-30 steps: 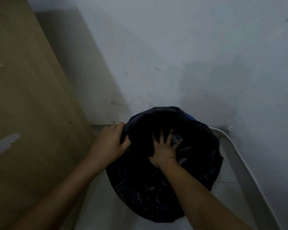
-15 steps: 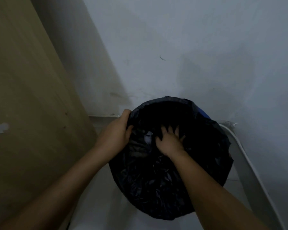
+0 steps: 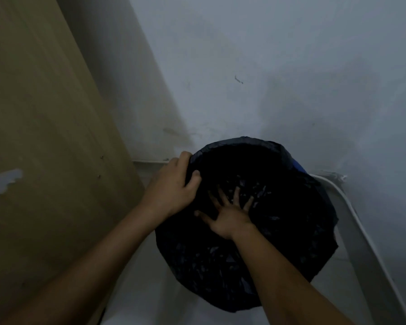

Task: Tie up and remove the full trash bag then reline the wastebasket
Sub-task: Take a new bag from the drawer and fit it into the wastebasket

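A black trash bag (image 3: 291, 231) is draped over a round wastebasket in the corner; only a blue sliver of the wastebasket (image 3: 298, 166) shows at the far right rim. My left hand (image 3: 174, 186) grips the bag and rim at the basket's left edge, thumb hooked inside. My right hand (image 3: 227, 216) is inside the bag's mouth, fingers spread flat against the plastic of the near inner side. The bottom of the bag is too dark to see.
A tan wooden panel (image 3: 45, 137) stands close on the left. The pale wall (image 3: 267, 66) rises right behind the basket. A white baseboard strip (image 3: 352, 231) runs along the floor on the right. Light floor (image 3: 155, 306) lies in front.
My right hand has slid back toward the near inner side of the bag and spread its fingers wider. The left hand stays clamped on the left rim.
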A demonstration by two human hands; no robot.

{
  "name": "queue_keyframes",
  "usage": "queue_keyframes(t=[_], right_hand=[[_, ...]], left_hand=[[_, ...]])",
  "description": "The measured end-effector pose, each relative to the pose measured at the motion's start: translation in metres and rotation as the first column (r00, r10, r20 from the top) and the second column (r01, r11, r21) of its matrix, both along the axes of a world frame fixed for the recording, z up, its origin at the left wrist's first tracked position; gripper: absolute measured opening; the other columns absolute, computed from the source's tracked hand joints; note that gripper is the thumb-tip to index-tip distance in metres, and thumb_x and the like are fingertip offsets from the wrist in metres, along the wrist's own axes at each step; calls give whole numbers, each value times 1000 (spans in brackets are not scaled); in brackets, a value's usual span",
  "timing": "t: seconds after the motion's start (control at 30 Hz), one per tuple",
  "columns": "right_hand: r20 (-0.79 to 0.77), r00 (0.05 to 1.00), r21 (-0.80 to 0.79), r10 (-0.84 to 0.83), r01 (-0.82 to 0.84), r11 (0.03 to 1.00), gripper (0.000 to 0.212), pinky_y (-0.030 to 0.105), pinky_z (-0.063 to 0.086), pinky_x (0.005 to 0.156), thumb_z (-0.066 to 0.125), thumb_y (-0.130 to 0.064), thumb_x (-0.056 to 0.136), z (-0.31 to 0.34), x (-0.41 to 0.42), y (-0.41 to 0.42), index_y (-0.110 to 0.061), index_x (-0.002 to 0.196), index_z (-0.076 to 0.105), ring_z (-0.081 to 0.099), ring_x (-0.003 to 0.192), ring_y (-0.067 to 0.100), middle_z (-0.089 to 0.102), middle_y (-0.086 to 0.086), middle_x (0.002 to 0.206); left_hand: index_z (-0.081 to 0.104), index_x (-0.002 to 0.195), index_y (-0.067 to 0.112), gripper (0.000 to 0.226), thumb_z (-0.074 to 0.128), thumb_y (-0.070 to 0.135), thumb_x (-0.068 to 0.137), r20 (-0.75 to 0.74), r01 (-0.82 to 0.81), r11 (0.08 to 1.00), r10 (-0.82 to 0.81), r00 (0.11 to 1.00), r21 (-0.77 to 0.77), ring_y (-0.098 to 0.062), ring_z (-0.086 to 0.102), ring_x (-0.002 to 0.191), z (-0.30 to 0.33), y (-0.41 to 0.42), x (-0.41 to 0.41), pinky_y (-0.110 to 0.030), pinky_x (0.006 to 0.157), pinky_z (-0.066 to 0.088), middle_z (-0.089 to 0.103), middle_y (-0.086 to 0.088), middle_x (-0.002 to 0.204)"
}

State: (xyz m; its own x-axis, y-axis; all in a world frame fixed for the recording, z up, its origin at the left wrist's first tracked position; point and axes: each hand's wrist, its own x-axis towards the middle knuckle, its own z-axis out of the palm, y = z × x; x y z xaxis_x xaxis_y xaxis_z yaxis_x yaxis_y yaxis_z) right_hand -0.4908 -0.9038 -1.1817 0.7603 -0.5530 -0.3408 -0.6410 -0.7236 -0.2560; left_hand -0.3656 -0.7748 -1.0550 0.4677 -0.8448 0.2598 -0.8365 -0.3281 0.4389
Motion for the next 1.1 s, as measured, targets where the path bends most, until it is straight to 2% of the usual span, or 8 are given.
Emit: queue_keyframes(t=[0.17, 0.33, 0.6, 0.8, 0.87, 0.93, 1.0, 1.1], right_hand=[[-155, 987, -55, -53, 45, 997, 101, 85, -16, 112, 13, -100, 82, -11, 1, -17, -50, 162, -21, -37, 153, 48, -34, -11, 171], [-221, 972, -66, -83, 70, 995, 101, 88, -14, 109, 16, -99, 83, -19, -4, -29, -50, 159, -29, -39, 151, 49, -41, -12, 168], [-178, 975, -20, -134, 132, 991, 84, 87, -16, 110, 12, -88, 94, -20, -6, -41, -51, 160, -26, -36, 154, 46, -36, -14, 170], [-35, 989, 44, -144, 146, 988, 64, 84, -5, 115, 27, -55, 111, 1, -19, -41, -45, 168, 1, -20, 161, 41, -10, -8, 179], [-18, 992, 4, -123, 123, 992, 59, 82, 12, 117, 32, -42, 113, 14, -24, -37, -36, 170, 14, 1, 162, 42, 19, 3, 176], [54, 995, -179, -84, 93, 979, 49, 66, 41, 111, 35, -34, 113, 28, -30, -29, -21, 160, 39, 40, 145, 38, 58, 14, 147], [217, 976, -354, -19, 97, 930, 36, 45, 51, 90, 40, -31, 110, 42, -33, -20, -13, 136, 58, 61, 113, 34, 71, 13, 116], [144, 989, -151, -32, 54, 987, 44, 40, 54, 81, 38, -43, 108, 49, -32, -9, -11, 128, 61, 65, 99, 34, 69, 16, 115]], left_hand=[[51, 126, 32, 27, 42, 44, 103, 31, 18, 999, -17, 999, -34, -27, 53, 95, -6, 3, 9, -47, 82, 51, 47, 0, 98], [53, 90, 34, 23, 52, 53, 103, -62, 56, 995, -61, 996, -77, -8, 50, 77, -12, 1, 9, -34, 66, 41, 45, 5, 87], [61, 115, 31, 25, 54, 51, 103, -100, 108, 992, -114, 989, -61, -4, 53, 79, -7, -1, 0, -28, 71, 47, 48, 7, 93], [61, 116, 25, 18, 54, 39, 106, -159, 143, 986, -155, 975, -88, -15, 63, 87, -13, 0, 1, -43, 75, 53, 66, 3, 95], [62, 117, 23, 21, 53, 39, 105, -184, 131, 986, -148, 972, -99, -18, 66, 87, -13, -1, 3, -45, 75, 54, 68, 1, 96], [62, 119, 21, 28, 52, 41, 103, -174, 121, 987, -138, 975, -107, -22, 67, 89, -12, -4, 4, -42, 72, 53, 71, -2, 97], [64, 121, 19, 27, 55, 37, 103, -154, 126, 985, -144, 978, -121, -23, 68, 91, -12, -10, 6, -34, 67, 44, 73, -4, 100], [66, 120, 14, 22, 61, 27, 104, -107, 122, 983, -137, 985, -136, -24, 68, 93, -10, -20, 6, -32, 66, 39, 74, -8, 101]])
